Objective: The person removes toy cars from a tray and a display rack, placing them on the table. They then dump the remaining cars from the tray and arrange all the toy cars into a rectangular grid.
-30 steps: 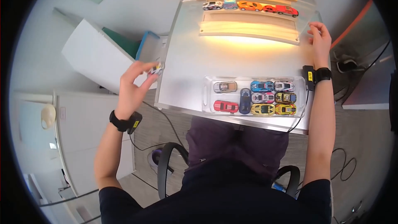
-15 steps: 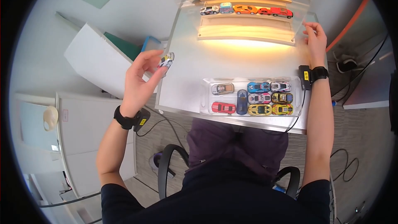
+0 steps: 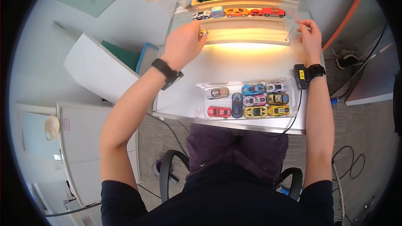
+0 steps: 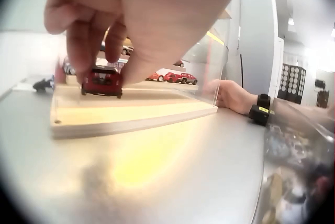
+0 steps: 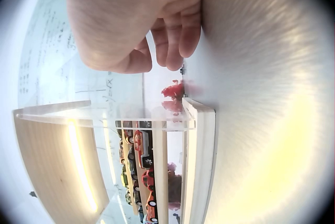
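The left hand (image 3: 183,44) pinches a small toy car (image 4: 102,81) between thumb and fingers (image 4: 114,46) and holds it at the left end of the lowest wooden step (image 4: 131,113) of the stepped wooden display stand with clear acrylic walls (image 3: 243,14). In the left wrist view the car looks dark red, though the lens blur and the warm strip light make its colour uncertain. Its wheels sit at or just above the step's surface; contact cannot be told.

The right hand (image 3: 309,33) rests at the right edge of the stand, its fingers (image 5: 180,30) loosely curled against the clear acrylic side panel (image 5: 131,116); whether they actually grip the panel cannot be told.

To do this placement well, the person should lower the car level so all four wheels meet the step together, line it up nose-to-tail with the row of parked toy cars (image 3: 238,12) on the step above, and let go only once it sits flat, lifting the fingers straight up so it does not roll. The right hand steadying the stand helps keep it from sliding on the pale desk (image 3: 234,65).

The clear plastic tray of toy cars (image 3: 247,99) lies near the desk's front edge.
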`<state>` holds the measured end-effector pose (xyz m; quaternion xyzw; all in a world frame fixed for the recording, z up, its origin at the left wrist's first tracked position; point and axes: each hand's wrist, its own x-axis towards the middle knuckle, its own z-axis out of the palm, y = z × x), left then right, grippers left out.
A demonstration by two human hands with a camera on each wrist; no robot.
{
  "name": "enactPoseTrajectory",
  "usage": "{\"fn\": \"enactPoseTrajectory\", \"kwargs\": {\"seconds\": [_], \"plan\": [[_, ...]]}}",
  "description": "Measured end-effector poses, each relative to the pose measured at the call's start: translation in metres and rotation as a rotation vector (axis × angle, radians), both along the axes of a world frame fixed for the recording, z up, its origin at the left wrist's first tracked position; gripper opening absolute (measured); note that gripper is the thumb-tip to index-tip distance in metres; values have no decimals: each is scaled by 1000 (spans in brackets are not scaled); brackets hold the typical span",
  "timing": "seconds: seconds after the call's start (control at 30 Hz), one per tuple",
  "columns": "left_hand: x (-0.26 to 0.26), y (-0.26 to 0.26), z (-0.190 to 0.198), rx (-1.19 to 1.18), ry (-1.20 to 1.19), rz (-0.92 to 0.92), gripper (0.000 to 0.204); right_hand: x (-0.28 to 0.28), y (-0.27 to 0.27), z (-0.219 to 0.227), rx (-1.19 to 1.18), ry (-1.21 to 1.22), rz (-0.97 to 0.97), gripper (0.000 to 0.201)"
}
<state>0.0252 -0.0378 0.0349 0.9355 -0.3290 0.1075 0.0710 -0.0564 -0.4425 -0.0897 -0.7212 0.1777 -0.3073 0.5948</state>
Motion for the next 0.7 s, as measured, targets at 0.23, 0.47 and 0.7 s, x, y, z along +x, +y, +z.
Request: {"fn": "enactPoseTrajectory", "kwargs": {"seconds": [0.23, 0.47, 0.7], "plan": [[22, -21, -14, 126, 101, 146, 29, -1, 4, 3, -7, -21, -20, 18], [32, -22, -25, 129, 58, 162, 31, -2, 7, 4, -16, -24, -31, 18], [34, -27, -28, 142, 32, 188, 30, -1, 6, 5, -13, -37, -23, 16]]}}
